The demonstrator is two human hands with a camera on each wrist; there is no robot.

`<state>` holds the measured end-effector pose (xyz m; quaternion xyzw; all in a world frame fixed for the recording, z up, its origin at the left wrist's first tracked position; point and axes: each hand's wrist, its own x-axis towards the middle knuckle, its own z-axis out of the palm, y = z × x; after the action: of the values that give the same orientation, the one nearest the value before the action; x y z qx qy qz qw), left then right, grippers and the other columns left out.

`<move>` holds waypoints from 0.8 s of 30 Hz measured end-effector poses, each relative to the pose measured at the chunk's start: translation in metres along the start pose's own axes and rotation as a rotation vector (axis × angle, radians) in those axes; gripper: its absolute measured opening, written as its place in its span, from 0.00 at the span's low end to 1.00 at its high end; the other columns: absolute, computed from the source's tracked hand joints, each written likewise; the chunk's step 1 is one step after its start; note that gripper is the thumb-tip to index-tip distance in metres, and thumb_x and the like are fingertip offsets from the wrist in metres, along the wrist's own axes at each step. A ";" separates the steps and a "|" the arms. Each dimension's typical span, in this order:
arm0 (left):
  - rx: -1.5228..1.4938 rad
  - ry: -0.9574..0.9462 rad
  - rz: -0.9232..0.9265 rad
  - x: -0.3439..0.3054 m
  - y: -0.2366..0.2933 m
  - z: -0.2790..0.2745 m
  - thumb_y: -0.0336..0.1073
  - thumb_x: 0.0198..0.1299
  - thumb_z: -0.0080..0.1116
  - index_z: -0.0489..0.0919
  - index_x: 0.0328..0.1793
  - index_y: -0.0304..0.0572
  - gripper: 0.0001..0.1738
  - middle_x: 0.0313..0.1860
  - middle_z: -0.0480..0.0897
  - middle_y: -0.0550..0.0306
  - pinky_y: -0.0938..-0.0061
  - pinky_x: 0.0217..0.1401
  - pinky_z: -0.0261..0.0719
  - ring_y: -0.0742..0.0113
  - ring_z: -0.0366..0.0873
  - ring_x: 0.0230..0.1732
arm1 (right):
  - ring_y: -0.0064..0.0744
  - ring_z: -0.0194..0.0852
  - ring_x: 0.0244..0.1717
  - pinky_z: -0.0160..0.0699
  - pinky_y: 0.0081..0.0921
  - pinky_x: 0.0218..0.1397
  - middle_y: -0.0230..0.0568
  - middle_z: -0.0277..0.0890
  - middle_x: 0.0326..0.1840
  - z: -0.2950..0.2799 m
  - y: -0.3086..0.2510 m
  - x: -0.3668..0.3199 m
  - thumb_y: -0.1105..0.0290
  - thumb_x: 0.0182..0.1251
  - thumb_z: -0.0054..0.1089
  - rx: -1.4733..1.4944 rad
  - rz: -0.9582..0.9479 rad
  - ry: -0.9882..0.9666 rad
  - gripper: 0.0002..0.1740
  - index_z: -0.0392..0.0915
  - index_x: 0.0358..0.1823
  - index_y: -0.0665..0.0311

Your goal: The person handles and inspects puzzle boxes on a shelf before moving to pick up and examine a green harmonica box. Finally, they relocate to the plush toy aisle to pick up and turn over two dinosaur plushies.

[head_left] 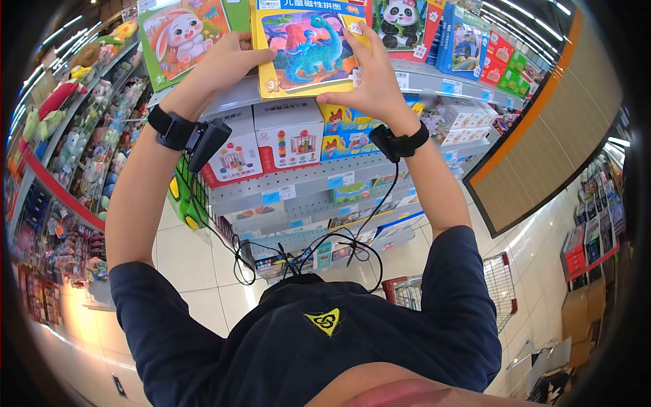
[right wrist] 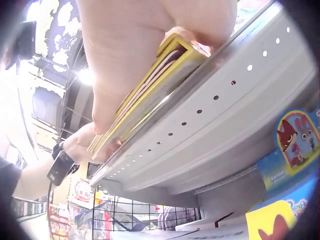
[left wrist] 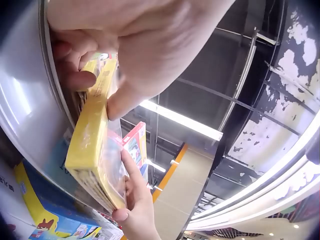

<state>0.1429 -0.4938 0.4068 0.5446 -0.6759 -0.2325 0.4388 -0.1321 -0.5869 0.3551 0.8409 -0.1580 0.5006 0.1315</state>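
A yellow boxed puzzle with a blue dinosaur picture (head_left: 308,51) is held upright at the front edge of the top shelf. My left hand (head_left: 227,62) grips its left side, thumb on the front cover. On the right side, my right hand (head_left: 371,78) holds it with fingers and thumb spread along the edge. In the left wrist view, the yellow box (left wrist: 87,135) shows its narrow side between both hands. The right wrist view has the box (right wrist: 150,90) under my right hand (right wrist: 125,50), close against the shelf lip.
A green rabbit puzzle (head_left: 186,37) stands to the left, a red panda puzzle (head_left: 400,27) to the right. White toy boxes (head_left: 290,136) and blue fox boxes (head_left: 346,144) fill the shelf below. A shopping cart (head_left: 500,288) stands at the lower right; plush toys line the left.
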 end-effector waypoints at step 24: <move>-0.042 0.193 0.215 0.023 -0.010 -0.007 0.46 0.70 0.64 0.71 0.63 0.35 0.26 0.43 0.87 0.58 0.83 0.32 0.77 0.79 0.78 0.27 | 0.65 0.53 0.78 0.58 0.49 0.78 0.67 0.51 0.79 0.011 -0.010 0.037 0.59 0.50 0.82 -0.090 0.056 0.221 0.52 0.64 0.75 0.68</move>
<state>0.1539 -0.5172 0.4099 0.4795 -0.6799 -0.1449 0.5356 -0.1032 -0.5869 0.3821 0.7692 -0.1883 0.5861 0.1715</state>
